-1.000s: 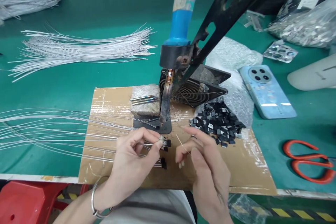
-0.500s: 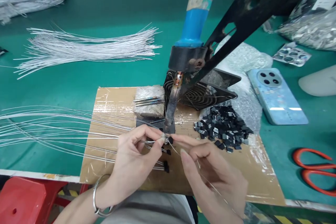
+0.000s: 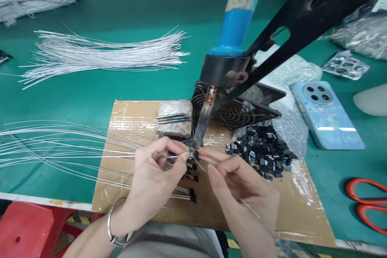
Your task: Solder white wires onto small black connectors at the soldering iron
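My left hand (image 3: 159,173) pinches the end of a thin white wire between thumb and forefinger. Against its fingertips sits a small black connector (image 3: 196,155), which the forefinger of my right hand (image 3: 244,193) touches from the other side. A thin strand of solder wire (image 3: 253,212) runs through the closed fingers of my right hand towards that connector. Right above the fingertips is the tip of a blue-handled soldering iron (image 3: 231,32); whether it touches the joint I cannot tell. White wires with black ends (image 3: 192,195) lie under my left hand.
A black stand arm (image 3: 290,34) slants over the bench, above a black fan (image 3: 242,113). Black connectors (image 3: 266,151) are heaped on cardboard (image 3: 302,213). Around them are a white wire bundle (image 3: 105,53), a phone (image 3: 335,125) and red-handled scissors (image 3: 363,201).
The view has shifted slightly, so the iron and phone appear farther right. Both hands keep their pinches, and the held connector now appears closer beneath the iron's tip.
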`<state>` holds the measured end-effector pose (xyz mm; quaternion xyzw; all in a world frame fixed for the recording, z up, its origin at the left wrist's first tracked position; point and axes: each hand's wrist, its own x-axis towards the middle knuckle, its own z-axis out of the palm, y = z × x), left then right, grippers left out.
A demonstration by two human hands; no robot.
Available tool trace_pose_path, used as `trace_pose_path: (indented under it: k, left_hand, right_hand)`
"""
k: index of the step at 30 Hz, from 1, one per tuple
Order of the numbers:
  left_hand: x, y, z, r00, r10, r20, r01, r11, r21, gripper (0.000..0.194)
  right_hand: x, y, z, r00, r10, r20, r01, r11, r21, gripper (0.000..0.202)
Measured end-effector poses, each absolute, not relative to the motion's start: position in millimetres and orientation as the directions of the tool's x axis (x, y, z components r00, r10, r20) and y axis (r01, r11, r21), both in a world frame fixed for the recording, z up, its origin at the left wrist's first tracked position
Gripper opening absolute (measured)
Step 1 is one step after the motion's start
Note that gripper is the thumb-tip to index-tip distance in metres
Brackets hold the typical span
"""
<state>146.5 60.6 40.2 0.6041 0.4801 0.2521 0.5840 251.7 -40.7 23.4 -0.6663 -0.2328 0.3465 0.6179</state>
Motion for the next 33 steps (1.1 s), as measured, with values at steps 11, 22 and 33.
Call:
trace_pose_path:
  k: [11,22,33]
  left_hand:
    - [148.1,64.6,45.7,0.413,0.878,-0.244,0.321,0.11,0.941,0.011]
    - [148.9,64.0,48.8,0.417,0.881,-0.223,0.267,0.116,0.957,0.011]
    - [148.6,64.7,49.9,0.42,0.885,-0.2,0.249,0.099,0.963,0.012]
  right_hand:
    - [255.1,-35.7,23.8,0.652,0.748,-0.127,-0.127,-0.058,-0.99,0.023]
    - [254.2,-35.0,27.0,0.672,0.732,-0.114,-0.107,-0.057,-0.993,0.022]
    - [254.9,-36.2,26.5,0.666,0.734,-0.13,-0.107,-0.078,-0.991,0.022]
